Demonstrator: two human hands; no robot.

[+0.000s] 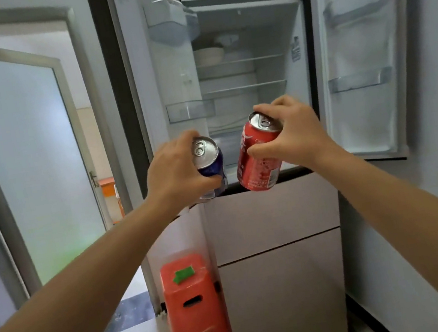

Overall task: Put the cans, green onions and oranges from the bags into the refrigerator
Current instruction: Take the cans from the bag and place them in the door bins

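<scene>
**Two cans held up before the open refrigerator**

Nearest the camera, both bare forearms reached forward and up. Below them, an orange plastic stool (194, 304) stood on the floor against the lower front of the refrigerator, with a small green piece (183, 274) lying on its seat.

The left hand (176, 172) was wrapped around a blue can (210, 164), fingers and thumb curled about its side, the silver top with its pull tab tilted toward the camera. The right hand (290, 134) was clamped on a red can (259, 156), thumb across the front of the label and fingers over the rim at the top; this can leaned with its top to the right. The two cans were close beside each other but apart, both held in the air in front of the lowest part of the open upper compartment.

Beyond them, the refrigerator (271, 215) stood with both upper doors swung wide, the left door (170, 81) and the right door (361, 57) each carrying clear shelf bins. Inside, the wire shelves were visible, and a pale bowl (209, 55) sat on the top shelf at the left. Farther left, a frosted glass door (28, 167) stood ajar.
</scene>
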